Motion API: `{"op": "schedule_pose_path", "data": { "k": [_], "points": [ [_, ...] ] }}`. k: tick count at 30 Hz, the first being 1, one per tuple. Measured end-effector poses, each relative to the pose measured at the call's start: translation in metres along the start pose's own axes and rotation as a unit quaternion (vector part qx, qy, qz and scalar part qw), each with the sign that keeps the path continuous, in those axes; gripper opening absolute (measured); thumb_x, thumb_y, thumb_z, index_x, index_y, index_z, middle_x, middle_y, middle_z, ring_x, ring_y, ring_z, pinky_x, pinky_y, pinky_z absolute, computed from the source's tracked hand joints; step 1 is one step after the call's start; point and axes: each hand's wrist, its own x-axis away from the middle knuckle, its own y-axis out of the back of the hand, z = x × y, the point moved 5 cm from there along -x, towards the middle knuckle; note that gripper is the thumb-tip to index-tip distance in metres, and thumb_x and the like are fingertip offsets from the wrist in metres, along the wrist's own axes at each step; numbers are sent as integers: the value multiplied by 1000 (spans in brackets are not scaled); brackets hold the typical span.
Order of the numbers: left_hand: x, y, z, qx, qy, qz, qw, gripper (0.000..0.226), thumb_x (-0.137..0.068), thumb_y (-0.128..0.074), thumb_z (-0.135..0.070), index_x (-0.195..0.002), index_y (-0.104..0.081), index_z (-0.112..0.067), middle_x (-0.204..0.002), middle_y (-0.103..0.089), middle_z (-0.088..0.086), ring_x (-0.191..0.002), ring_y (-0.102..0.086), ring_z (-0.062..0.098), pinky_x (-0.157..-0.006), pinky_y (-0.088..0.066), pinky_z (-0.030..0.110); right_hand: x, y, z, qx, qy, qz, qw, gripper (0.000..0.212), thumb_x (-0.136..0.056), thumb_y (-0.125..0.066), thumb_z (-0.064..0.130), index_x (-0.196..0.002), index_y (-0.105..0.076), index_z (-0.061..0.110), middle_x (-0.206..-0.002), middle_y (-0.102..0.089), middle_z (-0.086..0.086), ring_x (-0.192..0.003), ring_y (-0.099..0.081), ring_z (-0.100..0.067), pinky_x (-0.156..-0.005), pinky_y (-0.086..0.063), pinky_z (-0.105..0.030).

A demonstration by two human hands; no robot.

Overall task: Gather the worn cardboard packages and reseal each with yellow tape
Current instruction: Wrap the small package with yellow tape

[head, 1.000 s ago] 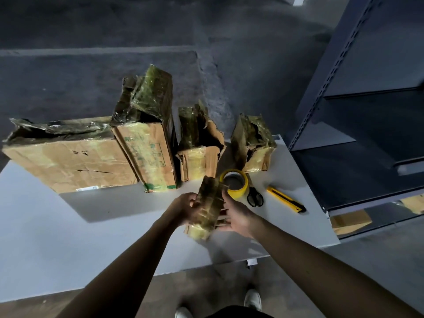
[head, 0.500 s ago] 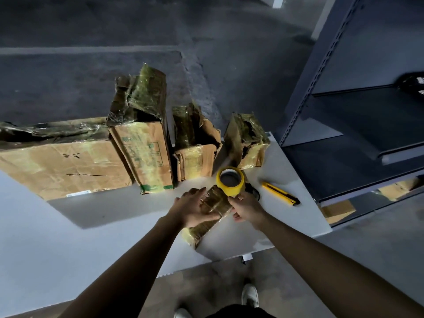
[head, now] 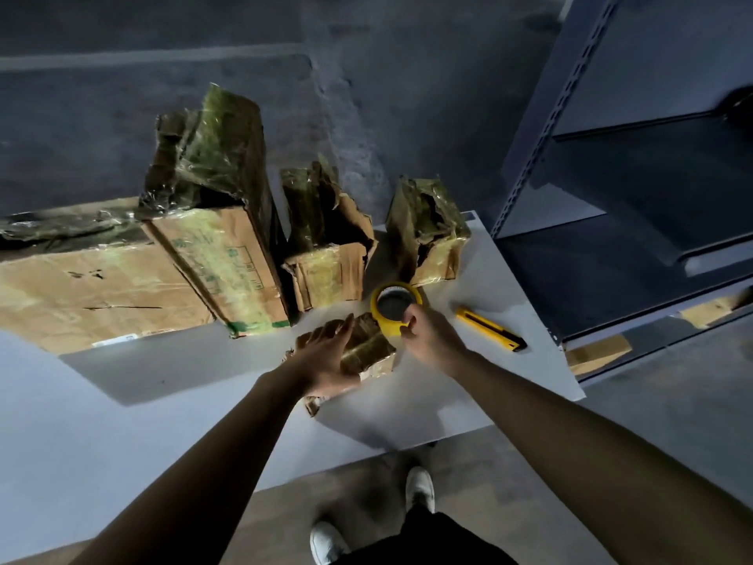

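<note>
Two grips meet over one small package (head: 368,349) lying by the bench's (head: 171,385) near edge, its long axis running near-left to far-right. My left grip (head: 326,360) lies flat on it, fingers straight, clasping nothing. My right grip (head: 428,332) is curled round the tape roll (head: 394,309), which touches the package's far-right end. I judge the strip must be drawn near-left along that axis.

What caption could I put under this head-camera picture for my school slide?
Right hand grips a yellow tape roll while the left hand rests on a small worn package on the table.
</note>
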Motion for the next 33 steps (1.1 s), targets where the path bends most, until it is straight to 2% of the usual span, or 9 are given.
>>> {"op": "schedule_pose_path", "data": {
  "k": [3,7,15,19,21,24,26,29,33],
  "points": [
    [-3,3,-1,-37,21,-26,999,113,-79,-63,-70,-155,14,-35,-166,-2,6,-151,-2,33,-122,-6,54,-21,-1,2,69,55,20,996,46,-91,-66,18,-134,-50,9,-136,-54,-14,-127,-50,-34,-102,-47,-44],
    [-2,5,-10,-55,54,-51,996,113,-79,-68,-65,-157,8,-31,-166,-7,5,-151,-5,31,-121,-5,48,-46,-7,1,144,118,76,980,51,-94,-62,15,-141,-45,7,-145,-46,-14,-137,-36,-32,-110,-34,-38],
    [2,5,-21,-91,98,-34,991,114,-82,-72,-50,-157,11,-25,-164,-5,7,-149,-6,31,-120,-10,50,-65,-31,-6,212,149,160,953,53,-93,-64,18,-141,-43,10,-136,-57,-13,-121,-58,-33,-96,-50,-38],
    [7,7,-24,-82,96,-34,991,111,-83,-73,-45,-158,6,-27,-164,-8,6,-149,-8,31,-120,-9,50,-71,-25,-7,81,147,112,979,53,-86,-66,8,-136,-51,7,-134,-57,-19,-121,-56,-37,-101,-49,-44],
    [9,9,-25,-76,91,-38,992,109,-84,-73,-43,-158,5,-28,-164,-8,5,-150,-7,31,-120,-8,48,-71,-18,-6,-7,153,70,986,31,-79,-65,-1,-110,-62,5,-116,-61,-20,-107,-57,-39,-98,-50,-44],
    [13,10,-26,-74,72,-40,994,106,-86,-72,-42,-158,5,-28,-165,-9,3,-151,-6,28,-121,-6,47,-55,2,1,-107,105,54,987,22,-88,-60,-4,-109,-62,-8,-109,-62,-19,-102,-58,-33,-80,-43,-11],
    [16,11,-26,-80,53,-45,994,104,-86,-71,-42,-158,3,-28,-166,-8,1,-151,-6,27,-121,-6,45,-40,10,6,-160,75,55,983,33,-94,-58,7,-127,-58,1,-118,-62,-12,-111,-58,-25,-91,-48,-21],
    [22,10,-24,-93,28,-48,994,103,-88,-67,-50,-158,3,-25,-166,-2,0,-152,-1,24,-120,-3,44,-19,24,14,-216,55,3,975,38,-97,-58,15,-131,-53,-2,-124,-61,-22,-115,-58,-35,-99,-47,-49],
    [30,28,-31,0,-27,-151,988,93,-89,-56,-62,-159,-8,-23,-166,-6,2,-151,-9,24,-122,-9,49,6,34,25,-298,16,-36,954,20,-96,-61,17,-113,-63,7,-113,-68,-18,-108,-63,-34,-91,-52,-46]
  ]
}}
